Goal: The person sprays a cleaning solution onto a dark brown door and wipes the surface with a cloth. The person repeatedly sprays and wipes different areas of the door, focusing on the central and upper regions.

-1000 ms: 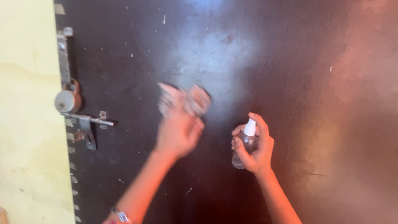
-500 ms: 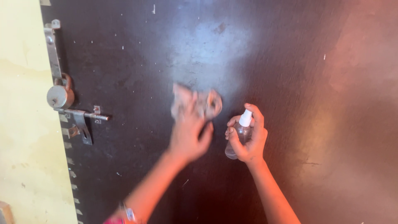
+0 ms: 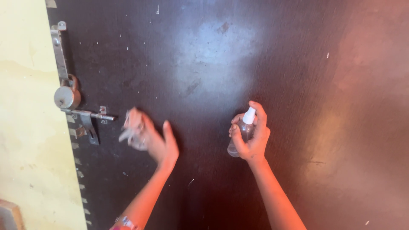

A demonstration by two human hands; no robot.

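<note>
Two hands work at a dark door [image 3: 238,64], head view. Left hand [image 3: 155,140] presses a crumpled cloth [image 3: 132,130], blurred, against the panel near the bolt latch [image 3: 87,117] and padlock [image 3: 67,96]. Right hand [image 3: 251,136] wraps a small clear spray bottle [image 3: 243,132], nozzle toward the door. Wiping step, seemingly; another pass wants firm, even pressure.

You face a dark, glossy door [image 3: 221,64], flecked with pale specks and scuffs. On its left edge sit a metal sliding bolt [image 3: 87,115] and a round steel padlock [image 3: 67,97], beside a yellow wall [image 3: 25,127].
</note>
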